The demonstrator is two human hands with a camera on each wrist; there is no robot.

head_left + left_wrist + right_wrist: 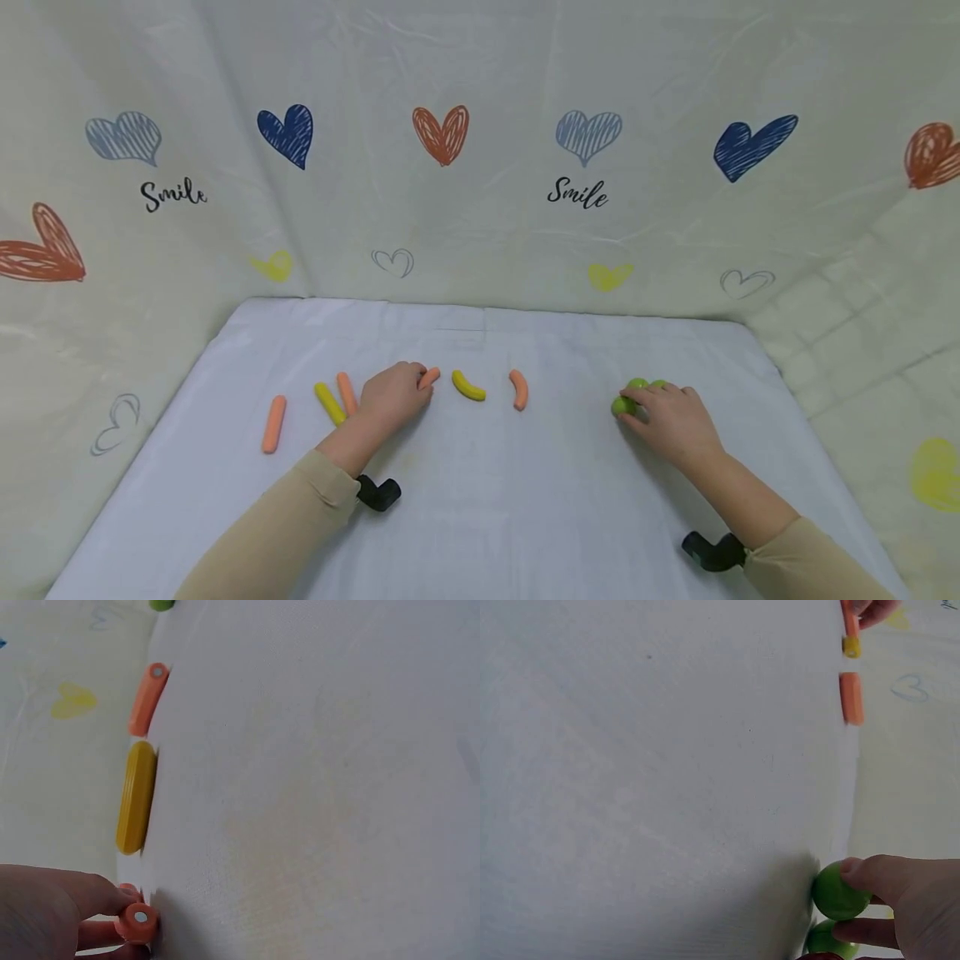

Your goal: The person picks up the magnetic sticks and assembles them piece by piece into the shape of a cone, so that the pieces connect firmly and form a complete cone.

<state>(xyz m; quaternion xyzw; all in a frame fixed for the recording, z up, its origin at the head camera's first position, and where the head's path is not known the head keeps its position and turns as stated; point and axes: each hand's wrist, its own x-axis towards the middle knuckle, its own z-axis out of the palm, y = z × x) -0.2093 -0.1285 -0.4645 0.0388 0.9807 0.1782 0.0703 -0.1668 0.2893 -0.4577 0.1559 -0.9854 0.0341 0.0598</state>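
Observation:
My left hand (392, 398) pinches a short orange rod (430, 377) between thumb and fingers. Its end, with a pale round dot, faces the left wrist camera (136, 924). Just right of that hand lies a curved yellow rod (468, 387), then a curved orange rod (519, 390). At the right, my right hand (675, 423) holds a green ball (840, 891) between thumb and finger, low at the table. A second green ball (829, 939) sits against the same finger. Another green ball (658, 383) shows partly behind the hand in the head view.
Left of my left forearm lie a straight orange rod (274, 424), a yellow rod (329, 404) and another orange rod (347, 393), the last two close together. A white cloth (480, 500) covers the table. Behind it hangs a pale sheet (495, 233) printed with hearts.

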